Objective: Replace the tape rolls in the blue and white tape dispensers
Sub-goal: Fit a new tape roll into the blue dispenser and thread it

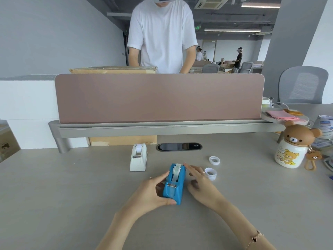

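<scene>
Blue tape dispenser (174, 184): on table (72, 186), pinched by left hand (155, 191); right hand (200, 183) spread, fingertips touching its far right side.

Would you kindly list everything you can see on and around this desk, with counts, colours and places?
Blue tape dispenser: 1, blue, desk centre, roll loaded.
White tape dispenser: 1, white, behind and left of the blue one.
Loose tape rolls: 2, white, right of the blue dispenser.
Bear jar: 1, white with brown lid, right edge.
Divider panel: 1, pink-brown, across the desk's back.
Office chair: 1, grey, far right.
Person in white shirt: 1, behind the divider.
Left hand: grips the blue dispenser.
Right hand: beside the dispenser; contact unclear.
</scene>
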Available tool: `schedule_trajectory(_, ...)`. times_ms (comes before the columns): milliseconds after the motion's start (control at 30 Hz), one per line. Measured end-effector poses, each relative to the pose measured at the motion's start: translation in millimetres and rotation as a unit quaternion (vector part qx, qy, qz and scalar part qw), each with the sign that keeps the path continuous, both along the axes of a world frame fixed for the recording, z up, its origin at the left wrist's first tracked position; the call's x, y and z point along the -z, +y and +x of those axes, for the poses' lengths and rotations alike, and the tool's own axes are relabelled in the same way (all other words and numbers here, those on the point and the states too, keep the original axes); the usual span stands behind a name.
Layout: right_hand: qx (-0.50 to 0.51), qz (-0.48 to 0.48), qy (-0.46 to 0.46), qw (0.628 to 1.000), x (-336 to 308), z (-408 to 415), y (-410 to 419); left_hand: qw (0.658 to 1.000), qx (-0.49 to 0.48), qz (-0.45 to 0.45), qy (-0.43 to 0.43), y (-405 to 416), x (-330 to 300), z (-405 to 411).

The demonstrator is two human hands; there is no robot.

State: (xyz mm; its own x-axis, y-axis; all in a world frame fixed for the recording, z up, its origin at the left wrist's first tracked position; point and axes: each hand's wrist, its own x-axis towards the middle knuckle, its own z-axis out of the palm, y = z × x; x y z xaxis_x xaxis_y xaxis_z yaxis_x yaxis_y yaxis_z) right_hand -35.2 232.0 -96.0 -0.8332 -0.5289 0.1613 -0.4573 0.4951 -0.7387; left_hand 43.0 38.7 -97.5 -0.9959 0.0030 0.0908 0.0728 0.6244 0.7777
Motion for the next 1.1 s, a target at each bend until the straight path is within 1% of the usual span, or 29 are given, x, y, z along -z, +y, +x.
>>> schedule_trajectory(67,0.031,-0.040,-0.029,0.998,-4.8,1.5,-1.4,1.000,0.006,-0.004,-0.007,-4.3,2.8,-2.7)
schedule_trajectory(133,0.040,-0.077,-0.069,0.994,-10.2,3.6,-1.8,1.000,0.004,-0.004,-0.016,-8.7,7.4,-5.2)
schedule_trajectory(267,-0.016,-0.092,-0.123,0.988,-12.4,7.6,-2.5,1.000,-0.007,0.000,-0.016,-9.4,8.6,-9.4)
schedule_trajectory(333,-0.039,-0.076,-0.143,0.986,-10.7,10.0,-4.2,1.000,-0.012,-0.006,-0.001,-6.4,6.5,-8.2)
schedule_trajectory(467,-0.005,-0.045,-0.114,0.992,-17.4,12.7,-3.4,1.000,-0.022,-0.015,0.009,-3.7,4.3,-5.7)
schedule_trajectory(533,-0.006,-0.029,-0.091,0.995,-22.6,15.2,-2.8,1.000,-0.019,-0.015,0.013,-4.4,3.5,-6.5)
schedule_trajectory(700,0.003,-0.052,-0.077,0.996,-18.7,18.4,-13.1,0.996,-0.054,0.063,0.013,-2.8,5.4,-10.5)
schedule_trajectory(833,0.002,-0.060,-0.083,0.995,-17.3,6.8,-22.5,0.992,-0.079,0.101,0.017,-2.2,6.5,-16.9)
schedule_trajectory(933,-0.009,-0.042,-0.072,0.996,-21.6,-9.7,-31.6,0.990,-0.079,0.119,0.015,-8.5,5.1,-29.7)
schedule_trajectory(1100,-0.011,-0.023,-0.051,0.998,-20.2,-39.6,-56.0,0.991,-0.070,0.117,0.009,-30.5,-1.1,-58.9)
